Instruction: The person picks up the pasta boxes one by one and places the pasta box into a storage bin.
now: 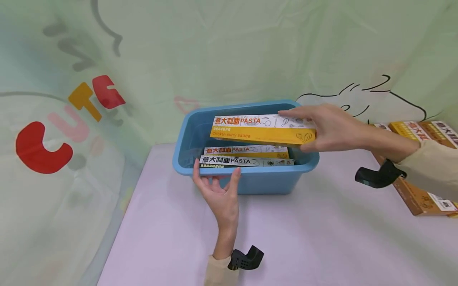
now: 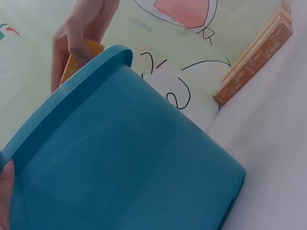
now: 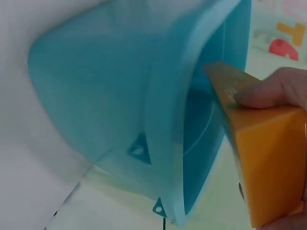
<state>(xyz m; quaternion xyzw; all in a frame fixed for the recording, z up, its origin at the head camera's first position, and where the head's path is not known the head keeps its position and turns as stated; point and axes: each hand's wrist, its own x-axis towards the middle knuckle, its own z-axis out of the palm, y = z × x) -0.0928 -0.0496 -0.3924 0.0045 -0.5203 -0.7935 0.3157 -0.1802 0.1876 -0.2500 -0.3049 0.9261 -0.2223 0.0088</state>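
- My right hand, at three o'clock on the blue bin, grasps the near end of a yellow-and-white pasta box, fingers over the top edge, thumb beneath.
- That box, marked "Chicken curry sauce", is within the bin's mouth, its far end pointing to nine o'clock; I can't tell whether it touches the bin.
- My left hand, at seven o'clock, grips the bin's front rim with thumb and fingers.
- Inside the bin, towards six o'clock, lie a second yellow-and-white box and, just in front, a black-and-white box.
- Well apart, at three o'clock, brown boxes and yellow ones rest on the pale tabletop, partly hidden by my sleeve.
- Colourful letters show on the backdrop around ten o'clock.
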